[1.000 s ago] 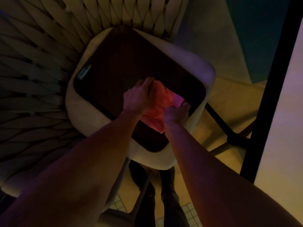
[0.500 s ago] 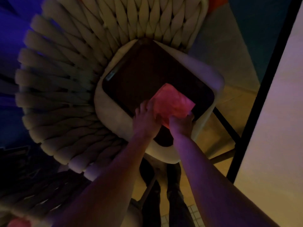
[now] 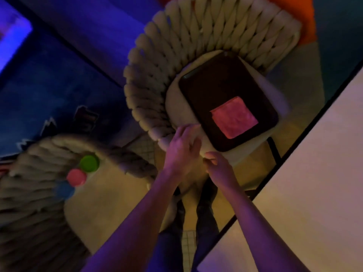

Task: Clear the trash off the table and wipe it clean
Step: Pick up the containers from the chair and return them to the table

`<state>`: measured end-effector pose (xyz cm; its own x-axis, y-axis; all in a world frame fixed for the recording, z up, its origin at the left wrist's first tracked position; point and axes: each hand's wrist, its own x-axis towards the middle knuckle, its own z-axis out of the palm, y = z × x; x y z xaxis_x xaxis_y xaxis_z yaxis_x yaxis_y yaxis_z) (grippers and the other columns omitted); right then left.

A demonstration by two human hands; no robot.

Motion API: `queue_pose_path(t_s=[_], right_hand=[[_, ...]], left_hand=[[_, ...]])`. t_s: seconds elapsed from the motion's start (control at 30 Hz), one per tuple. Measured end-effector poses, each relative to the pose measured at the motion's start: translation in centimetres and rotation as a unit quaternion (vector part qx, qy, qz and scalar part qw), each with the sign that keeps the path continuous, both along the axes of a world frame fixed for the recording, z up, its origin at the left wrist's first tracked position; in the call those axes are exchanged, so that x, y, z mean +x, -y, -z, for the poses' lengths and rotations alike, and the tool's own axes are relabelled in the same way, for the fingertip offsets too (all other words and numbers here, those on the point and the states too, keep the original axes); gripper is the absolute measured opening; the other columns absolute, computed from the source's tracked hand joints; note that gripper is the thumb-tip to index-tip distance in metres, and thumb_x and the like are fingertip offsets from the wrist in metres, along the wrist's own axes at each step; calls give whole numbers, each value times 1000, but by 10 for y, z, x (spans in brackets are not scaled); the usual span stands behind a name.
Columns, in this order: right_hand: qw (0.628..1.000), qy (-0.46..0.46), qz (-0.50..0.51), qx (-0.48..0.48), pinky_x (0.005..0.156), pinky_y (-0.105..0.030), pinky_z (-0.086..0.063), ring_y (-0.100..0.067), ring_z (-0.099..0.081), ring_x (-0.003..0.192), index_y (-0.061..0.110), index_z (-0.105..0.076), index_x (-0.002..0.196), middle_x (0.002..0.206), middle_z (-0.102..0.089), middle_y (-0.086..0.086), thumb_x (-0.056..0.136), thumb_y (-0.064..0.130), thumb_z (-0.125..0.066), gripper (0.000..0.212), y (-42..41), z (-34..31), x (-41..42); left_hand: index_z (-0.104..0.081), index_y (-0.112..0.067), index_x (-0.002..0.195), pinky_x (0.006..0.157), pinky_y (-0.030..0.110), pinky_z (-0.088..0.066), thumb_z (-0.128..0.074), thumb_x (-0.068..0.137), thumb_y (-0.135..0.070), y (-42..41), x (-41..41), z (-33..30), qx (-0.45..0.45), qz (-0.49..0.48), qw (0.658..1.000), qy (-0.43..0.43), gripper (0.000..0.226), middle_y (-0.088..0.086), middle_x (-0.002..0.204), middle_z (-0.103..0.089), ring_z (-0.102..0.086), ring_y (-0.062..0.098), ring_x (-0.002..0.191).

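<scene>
On the near chair's seat (image 3: 176, 107), at about 1 o'clock in the head view, sits a dark tray (image 3: 206, 85). A folded pink cloth (image 3: 233, 117) lies flat on the tray's near half, square, nobody touching it.

Left hand (image 3: 181, 148): at centre frame, just off the tray's 7 o'clock corner, fingers loosely spread, holding nothing. Blurred, so whether the fingertips touch the seat edge I cannot tell.

Right hand (image 3: 220, 167): just below the tray's near edge, at 5 o'clock from the left hand, fingers curled in. Nothing visible in it; the blur hides the fingertips, so a pinch on something small cannot be ruled out.

Table (image 3: 304, 173): pale top running along the frame's 3 to 5 o'clock side, apart from the chair.

Second woven chair (image 3: 39, 183) at 8 o'clock carries a green cap (image 3: 89, 163), a pink cap (image 3: 76, 177) and a dim bluish one (image 3: 63, 190), close together.

Handling judgement: the cloth looks light, soft and limp. It should bunch and unfold if lifted by one corner. Best taken across the folded stack, thumb under the edge nearest the hands, fingers on top, to keep the pad intact for wiping. The tray looks rigid and smooth, so the cloth may slide rather than lift if only dragged.
</scene>
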<state>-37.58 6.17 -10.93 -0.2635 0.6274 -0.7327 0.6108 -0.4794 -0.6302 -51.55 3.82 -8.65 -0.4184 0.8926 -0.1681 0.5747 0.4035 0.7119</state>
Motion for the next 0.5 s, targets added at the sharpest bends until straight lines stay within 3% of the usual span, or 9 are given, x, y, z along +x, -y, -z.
queue_pose_path(t_s=[0.13, 0.23, 0.4, 0.5], right_hand=[[992, 14, -124, 20, 88, -20, -47, -10, -64, 107, 20, -65, 119, 116, -69, 4, 94, 21, -62, 25, 50, -15, -19], [986, 0, -167, 5, 70, 0, -40, -7, -63, 105, 16, -65, 119, 110, -68, 6, 95, 16, -63, 24, 80, -28, -43], [968, -1, -249, 12, 67, -8, -39, -7, -59, 98, 18, -66, 118, 110, -68, 4, 96, 20, -61, 22, 134, -39, -115], [950, -2, -311, 22, 76, -18, -39, -8, -58, 98, 18, -65, 121, 116, -67, 4, 96, 24, -61, 26, 161, -31, -160]], left_hand=[[-58, -32, 130, 79, 39, -58, -50, 94, -36, 55, -22, -22, 4, -66, 998, 19, 37, -9, 122, -63, -68, 15, 99], [-58, -36, 126, 79, 40, -57, -50, 93, -39, 101, -40, -31, 12, -126, 991, 47, 33, -9, 115, -69, -70, 15, 96], [-66, -35, 115, 78, 35, -59, -56, 92, -39, 197, -89, -23, -16, -228, 972, 51, 25, -9, 104, -75, -72, 11, 89], [-72, -30, 117, 82, 33, -56, -62, 95, -29, 255, -122, -9, -72, -277, 958, 5, 24, -8, 113, -74, -70, 16, 96]])
